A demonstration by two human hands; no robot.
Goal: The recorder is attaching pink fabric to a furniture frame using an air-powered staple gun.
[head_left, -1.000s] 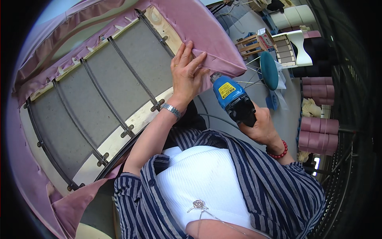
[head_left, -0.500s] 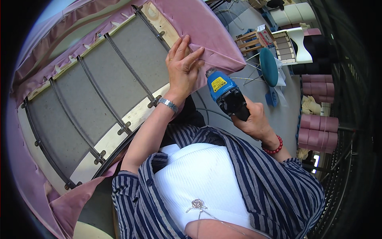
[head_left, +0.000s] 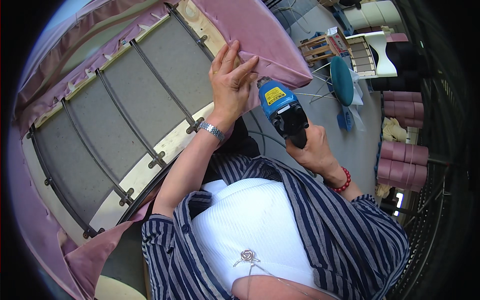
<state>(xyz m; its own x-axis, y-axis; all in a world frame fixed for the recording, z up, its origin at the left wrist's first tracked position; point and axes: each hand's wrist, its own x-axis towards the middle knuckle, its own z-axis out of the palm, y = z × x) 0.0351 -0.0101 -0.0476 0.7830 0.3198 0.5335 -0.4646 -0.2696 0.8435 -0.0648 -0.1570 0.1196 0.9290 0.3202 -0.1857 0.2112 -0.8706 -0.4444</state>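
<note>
My left hand (head_left: 231, 82), with a metal watch on the wrist, bears down at the frame's near right corner. Its fingers grip the folded edge of pink fabric (head_left: 270, 42). In my right hand (head_left: 315, 150) is a blue and black staple gun (head_left: 279, 102), held by its handle. The gun's nose sits close to the left thumb, by the fabric edge; whether it touches is hard to tell. The fabric wraps a wooden seat frame (head_left: 116, 200), seen from its open side, with several dark curved springs (head_left: 157, 82) across it.
A loose pink flap (head_left: 95, 255) hangs at the lower left. To the right are a round teal stool (head_left: 341, 81), a wooden rack (head_left: 316, 48) and a white frame (head_left: 382, 55). Pink rolls (head_left: 402, 165) are stacked farther right. A hose (head_left: 267, 136) runs behind the gun.
The staple gun in my right hand has shifted slightly up and left, bringing its nose nearer the fabric edge. My left hand stays almost where it was.
</note>
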